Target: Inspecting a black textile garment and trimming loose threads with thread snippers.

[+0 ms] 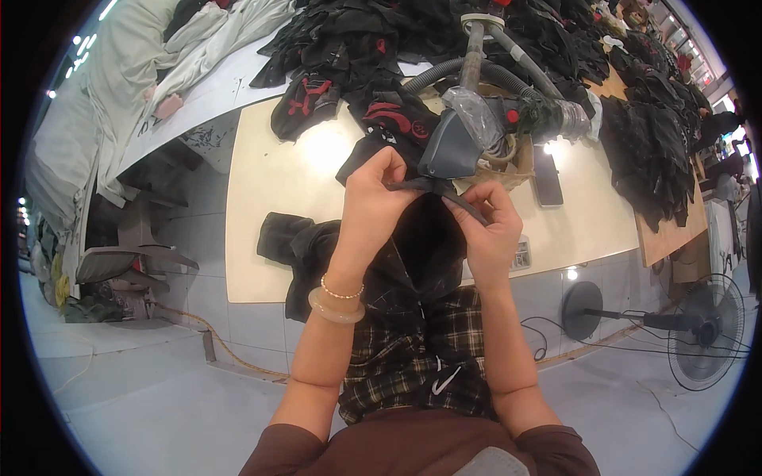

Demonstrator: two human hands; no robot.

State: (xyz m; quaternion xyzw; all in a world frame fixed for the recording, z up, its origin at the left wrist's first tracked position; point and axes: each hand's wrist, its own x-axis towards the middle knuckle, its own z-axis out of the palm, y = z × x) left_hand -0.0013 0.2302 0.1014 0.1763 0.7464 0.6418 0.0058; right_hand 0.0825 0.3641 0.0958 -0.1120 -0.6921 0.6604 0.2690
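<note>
A black garment (429,238) hangs between my hands, its lower part over the table edge and my lap. My left hand (371,200) is closed on the left end of its edge band, thumb and fingers pinched. Closed on the same band at the right is my right hand (490,226). The band is stretched between them, just below the mouth of a grey nozzle (454,147). A black sleeve-like part (287,238) of cloth lies on the table left of my left forearm. Cloth with red print (389,119) lies just beyond my left hand.
The nozzle joins a ribbed hose (436,75) and a plastic-wrapped pipe (567,119) above the pale table (262,159). A cardboard box (520,166) and a phone (548,181) sit to the right. Dark garments pile behind (341,36). A fan (705,329) stands at right.
</note>
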